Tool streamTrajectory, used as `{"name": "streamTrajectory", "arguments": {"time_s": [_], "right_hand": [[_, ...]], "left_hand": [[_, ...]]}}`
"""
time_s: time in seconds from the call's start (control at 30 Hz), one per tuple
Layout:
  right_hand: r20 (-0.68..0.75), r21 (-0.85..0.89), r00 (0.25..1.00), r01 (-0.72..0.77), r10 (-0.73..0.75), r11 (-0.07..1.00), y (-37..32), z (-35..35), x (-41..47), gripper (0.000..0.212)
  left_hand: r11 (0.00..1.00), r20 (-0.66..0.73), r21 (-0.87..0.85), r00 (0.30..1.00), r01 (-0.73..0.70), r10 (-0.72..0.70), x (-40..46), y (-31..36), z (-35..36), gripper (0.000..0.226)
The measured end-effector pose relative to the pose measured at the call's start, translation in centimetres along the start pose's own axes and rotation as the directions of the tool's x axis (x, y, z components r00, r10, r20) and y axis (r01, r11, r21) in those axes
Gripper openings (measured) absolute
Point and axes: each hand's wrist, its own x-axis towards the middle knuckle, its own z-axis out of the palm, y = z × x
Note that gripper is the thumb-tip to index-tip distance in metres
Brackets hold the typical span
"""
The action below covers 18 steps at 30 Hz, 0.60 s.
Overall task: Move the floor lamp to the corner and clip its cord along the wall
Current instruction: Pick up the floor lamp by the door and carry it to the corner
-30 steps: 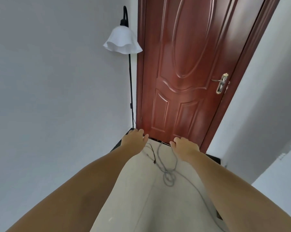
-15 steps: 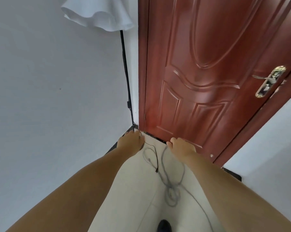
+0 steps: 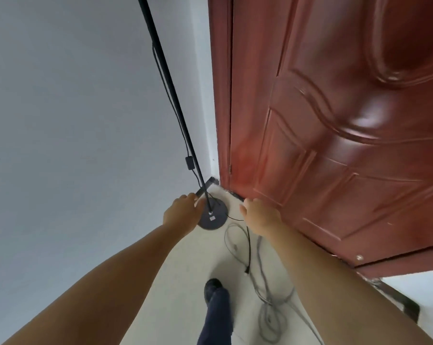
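The floor lamp's thin black pole rises from a round dark base that sits on the floor in the corner between the white wall and the door. Its shade is out of frame. A thin black cord with an inline switch hangs along the pole, then trails over the floor to a plug end. My left hand reaches to the base's left edge, fingers apart. My right hand hovers just right of the base, fingers loosely spread, holding nothing.
A red-brown panelled door stands shut on the right. A grey cable lies in loose loops on the pale floor. My leg and dark shoe stand below the hands. The white wall fills the left.
The view has tilted down and closed in on the corner. The shade left the frame, the lamp base came into sight, and both hands now sit beside it.
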Motion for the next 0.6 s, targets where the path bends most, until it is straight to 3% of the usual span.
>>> {"name": "streamTrajectory", "arguments": {"time_s": [0.33,0.47,0.6], "right_hand": [[0.159,0.175,0.986,-0.078,0.050,0.981,0.5,10.0,18.2,0.046],[0.242,0.168,0.968,-0.114,0.071,0.979,1.2,14.6,23.8,0.045],[0.265,0.172,0.960,-0.141,0.092,0.975,2.3,19.7,28.6,0.048]], "left_hand": [[0.961,0.125,-0.116,0.963,0.252,-0.237,17.3,-5.7,10.2,0.050],[0.857,0.136,-0.364,0.931,0.366,-0.339,22.5,-6.9,14.2,0.077],[0.688,0.041,-0.699,0.971,0.197,-0.235,27.4,-6.5,16.0,0.070]]}}
